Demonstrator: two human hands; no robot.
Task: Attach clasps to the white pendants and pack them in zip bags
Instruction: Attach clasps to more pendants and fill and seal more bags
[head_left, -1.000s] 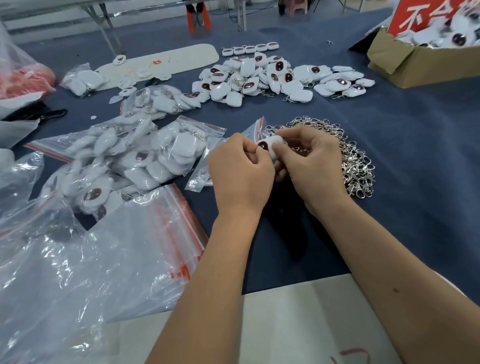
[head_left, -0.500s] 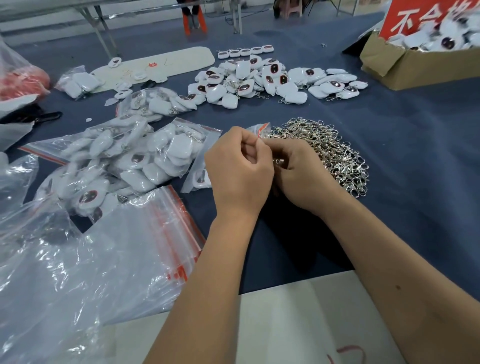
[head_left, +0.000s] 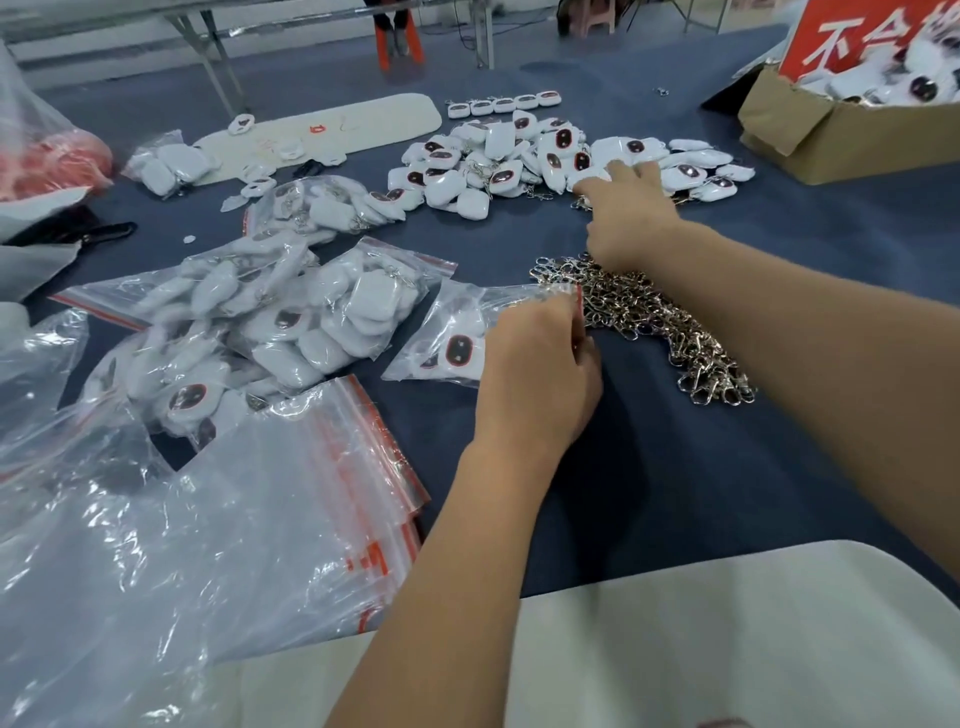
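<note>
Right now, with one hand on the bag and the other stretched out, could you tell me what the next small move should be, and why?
Probably close the right hand on one glossy white pendant from the loose pile of white pendants. Its fingers are spread at the pile's near edge and hold nothing I can see, while the left hand pinches the red-striped mouth of the small clear zip bag, beside the heap of silver metal clasps.
</note>
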